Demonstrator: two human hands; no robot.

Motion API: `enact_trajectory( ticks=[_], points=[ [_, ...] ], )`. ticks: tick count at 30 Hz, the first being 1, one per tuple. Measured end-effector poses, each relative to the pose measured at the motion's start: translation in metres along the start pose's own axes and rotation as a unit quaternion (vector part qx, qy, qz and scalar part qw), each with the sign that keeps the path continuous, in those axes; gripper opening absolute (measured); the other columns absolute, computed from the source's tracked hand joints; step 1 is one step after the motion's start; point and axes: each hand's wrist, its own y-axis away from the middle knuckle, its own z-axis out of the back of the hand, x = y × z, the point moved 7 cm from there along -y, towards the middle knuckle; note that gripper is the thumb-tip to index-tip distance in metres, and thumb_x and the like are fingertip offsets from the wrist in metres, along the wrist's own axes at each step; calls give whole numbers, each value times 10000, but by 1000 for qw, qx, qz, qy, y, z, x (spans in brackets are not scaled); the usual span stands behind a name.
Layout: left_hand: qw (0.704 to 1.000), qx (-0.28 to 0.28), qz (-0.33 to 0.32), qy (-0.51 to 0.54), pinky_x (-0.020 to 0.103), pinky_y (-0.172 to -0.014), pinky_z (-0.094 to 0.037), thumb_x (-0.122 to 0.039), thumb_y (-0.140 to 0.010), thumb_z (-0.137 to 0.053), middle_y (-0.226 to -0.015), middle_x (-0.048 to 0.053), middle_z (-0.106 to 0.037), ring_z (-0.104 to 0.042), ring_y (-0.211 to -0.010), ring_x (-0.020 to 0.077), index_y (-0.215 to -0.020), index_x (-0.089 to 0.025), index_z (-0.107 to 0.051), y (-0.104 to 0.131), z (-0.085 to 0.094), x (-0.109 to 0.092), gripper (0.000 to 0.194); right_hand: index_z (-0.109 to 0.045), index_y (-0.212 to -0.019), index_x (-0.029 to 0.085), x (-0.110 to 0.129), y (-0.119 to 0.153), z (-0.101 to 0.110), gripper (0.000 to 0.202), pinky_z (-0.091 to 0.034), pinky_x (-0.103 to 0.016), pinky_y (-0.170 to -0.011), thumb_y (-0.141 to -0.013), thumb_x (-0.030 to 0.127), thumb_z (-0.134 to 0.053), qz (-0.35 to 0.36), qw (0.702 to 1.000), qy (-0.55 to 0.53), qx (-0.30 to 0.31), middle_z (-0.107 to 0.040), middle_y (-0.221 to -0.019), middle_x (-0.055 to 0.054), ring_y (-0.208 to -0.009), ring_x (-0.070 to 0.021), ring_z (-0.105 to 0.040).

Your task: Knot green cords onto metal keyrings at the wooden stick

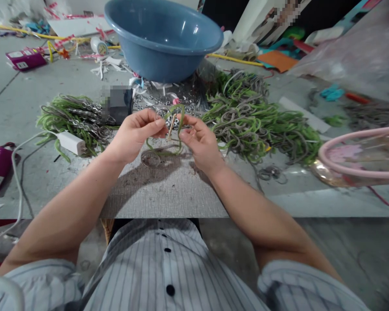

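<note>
Both hands are raised over the grey textured mat [168,194] near the table's front edge. My left hand [138,134] pinches a green and grey cord [180,123] between thumb and fingers. From the other side my right hand [201,140] is closed on the same cord, which loops up between the hands and hangs onto the mat. A thin tan stick-like piece [171,126] stands upright between the fingertips; which hand grips it I cannot tell. Behind the hands lie many small metal rings [149,103]. To the right is a large heap of green and grey cords [246,116].
A big blue basin [165,47] stands behind the rings. On the left are cords with metal chains [74,114], a white charger [71,143], a dark box [121,106] and purple power blocks [26,58]. A pink-rimmed clear item [359,155] sits at the right.
</note>
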Motion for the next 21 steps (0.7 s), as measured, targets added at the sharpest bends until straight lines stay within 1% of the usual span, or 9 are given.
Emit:
enact_trajectory(
  ticks=[2,4,7,9,10,12,15,19,21],
  points=[
    [999,32,23,-1,220,-594,-509,-221,-821,-683,-659,-18,-627,-605,-572,82,-701,-176,-567,2,-7,5,173,-448,-1364,291,13,4,2,477,-396,-521,-1050,-924,473,-465,65,993,99,-14,-479,-1420,-88,-1343,-287,-418],
    [998,46,47,-9,209,-548,-499,-229,-812,-697,-636,-16,-615,-586,-534,77,-697,-170,-569,4,-11,10,182,-302,-1464,314,24,8,6,539,-358,-548,-1084,-951,441,-407,97,978,179,-41,-384,-1493,-86,-1413,-302,-320],
    [996,49,67,-26,191,-447,-443,-245,-816,-699,-592,-16,-582,-526,-460,64,-689,-169,-564,5,-12,14,201,-79,-1531,340,32,11,14,623,-346,-570,-1097,-972,389,-349,96,959,249,-96,-275,-1553,-77,-1451,-299,-251],
    [995,49,74,-35,179,-383,-373,-247,-821,-693,-571,-20,-565,-471,-416,52,-688,-172,-562,5,-11,15,201,-44,-1537,349,33,10,17,623,-331,-581,-1112,-979,369,-319,91,950,279,-111,-272,-1556,-66,-1461,-294,-231],
    [995,49,77,-38,176,-366,-344,-242,-822,-690,-564,-22,-558,-450,-404,47,-690,-173,-564,5,-12,16,195,-77,-1537,352,33,9,16,602,-319,-580,-1122,-981,366,-309,93,948,285,-104,-299,-1546,-61,-1458,-290,-241],
    [995,51,82,-41,172,-357,-317,-229,-817,-687,-558,-25,-551,-426,-397,41,-690,-173,-567,6,-12,17,183,-219,-1511,348,31,8,9,536,-306,-565,-1137,-984,372,-310,108,954,271,-64,-393,-1498,-56,-1427,-278,-309],
    [993,63,90,-36,171,-366,-321,-212,-810,-682,-554,-28,-542,-422,-404,41,-689,-172,-571,7,-15,19,169,-428,-1411,311,27,7,-5,450,-345,-524,-1118,-978,406,-348,127,971,202,10,-538,-1381,-67,-1338,-257,-438],
    [991,82,100,-17,171,-390,-348,-222,-792,-702,-567,-29,-550,-451,-423,47,-699,-174,-562,8,-17,23,174,-543,-1309,267,17,7,-15,418,-455,-471,-1004,-971,446,-373,85,986,132,55,-659,-1192,-81,-1157,-233,-581],
    [991,81,106,-15,170,-380,-326,-233,-790,-708,-580,-24,-567,-444,-416,42,-695,-173,-552,7,-17,24,193,-611,-1211,254,15,7,-17,384,-494,-433,-931,-968,453,-390,61,990,104,66,-696,-1078,-70,-1034,-213,-630]
  ],
)
